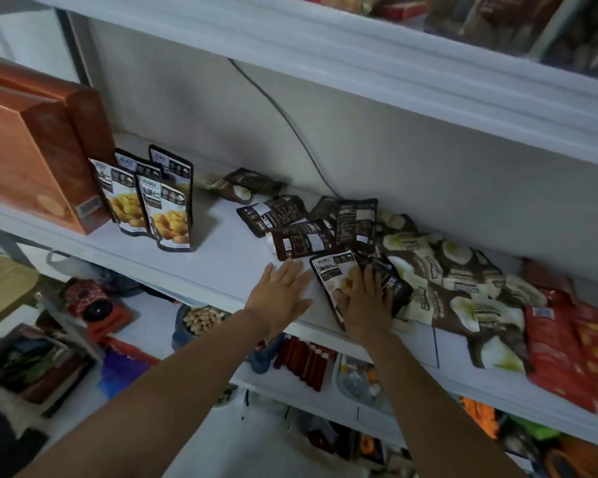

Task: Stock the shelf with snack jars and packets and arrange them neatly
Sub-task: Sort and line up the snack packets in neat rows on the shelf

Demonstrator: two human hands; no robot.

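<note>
Several dark snack packets [292, 219] lie scattered flat on the white shelf [221, 257]. My right hand [365, 301] lies on top of one packet [328, 270] near the shelf's front edge, its fingers bent over it. Just left of that packet, my left hand [278, 294] rests flat on the shelf board with fingers straight. Further left, several packets with yellow pictures [166, 215] stand upright in a small group. A heap of brown-and-cream packets [456, 281] lies to the right of my hands.
Orange boxes [32, 160] stand at the shelf's left end. Red packets [573, 343] lie at the right end. A dark cable [283, 122] runs down the back wall. A shelf board [428, 63] hangs close overhead. Lower shelves hold a bowl of nuts [204, 320] and red sticks [304, 360].
</note>
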